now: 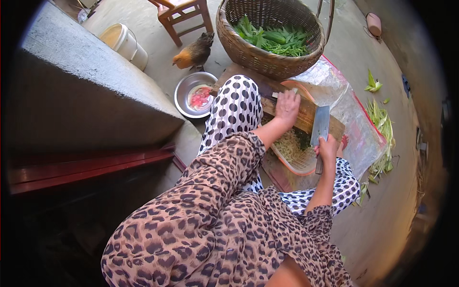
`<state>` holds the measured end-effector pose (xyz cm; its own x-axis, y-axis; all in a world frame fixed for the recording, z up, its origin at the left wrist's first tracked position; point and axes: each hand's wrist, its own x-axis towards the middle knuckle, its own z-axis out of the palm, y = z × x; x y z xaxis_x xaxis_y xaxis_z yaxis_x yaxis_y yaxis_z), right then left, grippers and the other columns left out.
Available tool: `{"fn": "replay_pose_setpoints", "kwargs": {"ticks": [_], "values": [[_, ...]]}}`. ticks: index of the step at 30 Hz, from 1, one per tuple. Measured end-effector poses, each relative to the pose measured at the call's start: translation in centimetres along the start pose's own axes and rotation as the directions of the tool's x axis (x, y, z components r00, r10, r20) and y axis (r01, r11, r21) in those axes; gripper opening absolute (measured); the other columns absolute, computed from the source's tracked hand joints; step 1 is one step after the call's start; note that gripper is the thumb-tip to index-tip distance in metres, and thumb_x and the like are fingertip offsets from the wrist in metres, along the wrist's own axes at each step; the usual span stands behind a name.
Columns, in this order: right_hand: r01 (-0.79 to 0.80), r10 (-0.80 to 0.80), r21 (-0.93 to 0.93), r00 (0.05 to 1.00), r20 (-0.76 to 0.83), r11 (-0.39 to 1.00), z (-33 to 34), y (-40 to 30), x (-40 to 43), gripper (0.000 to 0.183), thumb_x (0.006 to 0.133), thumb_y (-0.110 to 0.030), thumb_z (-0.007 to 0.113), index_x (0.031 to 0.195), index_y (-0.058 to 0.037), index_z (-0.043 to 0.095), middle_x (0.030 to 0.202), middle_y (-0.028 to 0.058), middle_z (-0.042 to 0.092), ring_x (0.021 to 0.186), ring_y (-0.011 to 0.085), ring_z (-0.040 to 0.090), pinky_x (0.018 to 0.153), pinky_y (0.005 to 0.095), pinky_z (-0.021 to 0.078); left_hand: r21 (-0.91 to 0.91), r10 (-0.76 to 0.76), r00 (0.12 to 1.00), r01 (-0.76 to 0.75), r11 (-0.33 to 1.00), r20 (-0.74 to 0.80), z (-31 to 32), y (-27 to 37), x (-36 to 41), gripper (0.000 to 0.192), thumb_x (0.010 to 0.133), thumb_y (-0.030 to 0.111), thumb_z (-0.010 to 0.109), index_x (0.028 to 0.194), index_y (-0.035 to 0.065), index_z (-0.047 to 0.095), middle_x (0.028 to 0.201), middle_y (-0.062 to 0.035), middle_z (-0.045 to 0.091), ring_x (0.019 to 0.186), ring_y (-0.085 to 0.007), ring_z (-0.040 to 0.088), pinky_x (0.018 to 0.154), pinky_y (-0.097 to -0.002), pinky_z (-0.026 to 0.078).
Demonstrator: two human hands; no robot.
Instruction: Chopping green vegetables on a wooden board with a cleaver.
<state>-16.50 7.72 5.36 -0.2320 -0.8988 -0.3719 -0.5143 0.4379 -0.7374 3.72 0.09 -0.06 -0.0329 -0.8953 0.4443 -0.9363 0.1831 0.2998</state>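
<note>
My right hand grips the handle of a cleaver, its broad blade raised over the right part of a thick wooden board. On the middle of this board rests my left hand, fingers bent over a pale green vegetable piece that shows just past the fingertips; most of it is hidden. Below the board stands an orange-rimmed plastic basket. Finely chopped pale and green bits lie in it.
Beyond the board, a woven basket holds green leaves and pods. A metal bowl with reddish scraps stands left; a chicken is beside it. A white bucket, wooden chair, plastic sheet and corn husks surround me.
</note>
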Motion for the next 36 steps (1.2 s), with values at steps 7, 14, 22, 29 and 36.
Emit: {"fn": "replay_pose_setpoints", "kwargs": {"ticks": [7,14,22,29,36], "values": [[0.015,-0.015,-0.008,0.999,0.041,1.000,0.4,-1.5,-0.5,0.017,0.092,-0.012,0.051,0.095,0.0046,0.054,0.057,0.0104,0.058,0.038,0.0143,0.053,0.033,0.0289,0.0407,0.113,-0.340,0.914,0.322,0.940,0.220,2.0,-3.5,0.5,0.020,0.081,0.014,0.057,0.099,0.0114,0.065,0.105,-0.0062,0.057,0.108,-0.0251,0.049,0.090,-0.0433,0.039],[0.015,-0.014,-0.029,1.000,0.017,0.999,0.4,-1.1,-0.8,0.017,0.092,-0.011,0.051,0.094,0.0052,0.054,0.056,0.0112,0.058,0.038,0.0150,0.053,0.034,0.0292,0.0409,0.042,-0.299,0.930,0.297,0.954,0.212,2.9,-3.9,0.6,0.016,0.082,0.015,0.056,0.092,0.0107,0.068,0.100,-0.0080,0.059,0.100,-0.0257,0.055,0.079,-0.0379,0.047],[-0.017,0.016,-0.050,1.000,-0.023,0.999,-0.3,-0.7,-1.6,0.016,0.090,-0.011,0.052,0.090,0.0048,0.056,0.056,0.0111,0.060,0.041,0.0159,0.056,0.038,0.0305,0.0433,-0.031,-0.197,0.967,0.205,0.978,0.160,4.5,-2.2,0.1,0.013,0.077,0.008,0.059,0.088,0.0039,0.065,0.089,-0.0125,0.061,0.086,-0.0288,0.061,0.071,-0.0359,0.055],[-0.008,0.006,-0.060,0.999,-0.045,0.998,-0.5,-0.6,-1.5,0.015,0.090,-0.010,0.052,0.091,0.0039,0.055,0.057,0.0100,0.059,0.040,0.0155,0.056,0.037,0.0297,0.0437,-0.066,-0.251,0.912,0.287,0.956,0.325,3.1,-0.6,0.7,0.013,0.083,0.009,0.056,0.092,0.0020,0.063,0.093,-0.0153,0.063,0.090,-0.0300,0.063,0.072,-0.0372,0.055],[-0.063,0.062,-0.016,0.998,-0.018,0.998,-0.7,-0.9,-2.2,0.015,0.090,-0.010,0.053,0.091,0.0041,0.056,0.056,0.0115,0.060,0.041,0.0167,0.058,0.038,0.0315,0.0451,0.037,-0.177,0.935,0.174,0.984,0.308,2.3,-0.6,-0.5,0.019,0.081,0.013,0.061,0.100,0.0090,0.058,0.094,-0.0099,0.061,0.092,-0.0276,0.060,0.071,-0.0395,0.054]]}}
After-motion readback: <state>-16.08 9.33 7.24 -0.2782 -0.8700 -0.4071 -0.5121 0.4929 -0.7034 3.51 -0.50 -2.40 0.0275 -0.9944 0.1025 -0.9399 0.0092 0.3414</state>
